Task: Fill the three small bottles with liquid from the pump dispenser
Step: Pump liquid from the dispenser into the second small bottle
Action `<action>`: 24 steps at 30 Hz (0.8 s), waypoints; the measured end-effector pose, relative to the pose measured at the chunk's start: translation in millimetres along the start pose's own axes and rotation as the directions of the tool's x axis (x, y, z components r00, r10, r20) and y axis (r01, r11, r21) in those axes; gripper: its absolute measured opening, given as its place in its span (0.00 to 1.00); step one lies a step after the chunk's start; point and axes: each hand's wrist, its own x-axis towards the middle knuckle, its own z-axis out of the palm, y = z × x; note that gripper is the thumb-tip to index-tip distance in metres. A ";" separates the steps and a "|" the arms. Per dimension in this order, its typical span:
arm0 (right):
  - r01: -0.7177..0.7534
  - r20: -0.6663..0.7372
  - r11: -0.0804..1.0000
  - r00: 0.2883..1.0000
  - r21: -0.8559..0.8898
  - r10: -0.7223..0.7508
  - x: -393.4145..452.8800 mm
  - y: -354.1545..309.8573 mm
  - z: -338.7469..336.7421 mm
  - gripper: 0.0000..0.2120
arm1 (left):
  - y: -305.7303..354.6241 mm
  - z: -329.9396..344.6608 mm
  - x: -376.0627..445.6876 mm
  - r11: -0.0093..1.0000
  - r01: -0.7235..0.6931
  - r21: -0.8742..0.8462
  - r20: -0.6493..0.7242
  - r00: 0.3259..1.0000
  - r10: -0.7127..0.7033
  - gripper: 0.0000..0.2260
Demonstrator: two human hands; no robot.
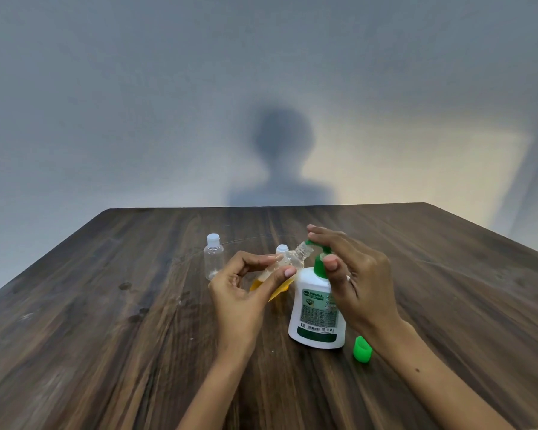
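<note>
Tilting small bottle [288, 264] between left hand [246, 290] and pump dispenser [316, 308], apparently partly filled.

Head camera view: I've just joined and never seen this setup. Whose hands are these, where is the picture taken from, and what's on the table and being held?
No machine here: a person works bare-handed, and the single camera sits on their head, looking down. The left hand pinches a small clear uncapped plastic bottle, tilted towards the nozzle of the white pump dispenser with green pump. The right hand rests on that pump. On the dark wooden table stand an empty clear white-capped bottle, another white-capped small bottle mostly hidden behind the hands, and a loose green cap.
</note>
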 end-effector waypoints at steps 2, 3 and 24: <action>0.019 0.008 1.000 1.000 -0.015 -0.019 0.9 0.0 -2.0 0.37 | -0.4 -0.8 0.4 1.000 -0.005 0.005 -0.004 1.000 0.005 0.11; 0.027 0.007 0.999 1.000 -0.032 -0.026 -0.2 -0.5 -0.9 0.37 | -0.9 -1.3 0.8 1.000 -0.009 0.008 -0.005 1.000 0.009 0.11; 0.080 0.033 0.995 0.996 -0.059 -0.078 0.0 1.8 -1.1 0.36 | -0.2 -0.4 0.6 0.999 -0.011 0.040 0.005 1.000 0.011 0.10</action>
